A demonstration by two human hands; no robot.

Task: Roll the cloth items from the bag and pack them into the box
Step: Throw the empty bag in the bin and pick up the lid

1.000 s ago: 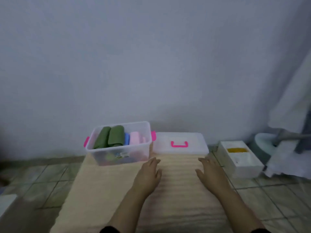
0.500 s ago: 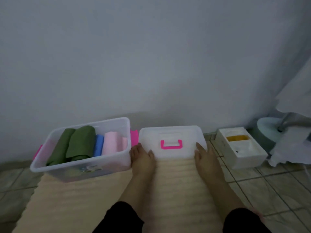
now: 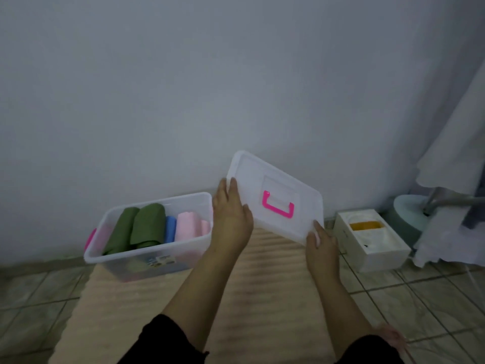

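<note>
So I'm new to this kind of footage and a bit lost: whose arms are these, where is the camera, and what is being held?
There is no machine here. The camera sits on a person's head, looking forward and down, so the two bare arms are that person's own. The left hand and the right hand grip opposite edges of a clear lid with a pink handle, held tilted in the air. To the left, a clear box stands on a beige mat and holds green rolls, a blue roll and pink rolls. A white box sits on the tiled floor to the right.
</note>
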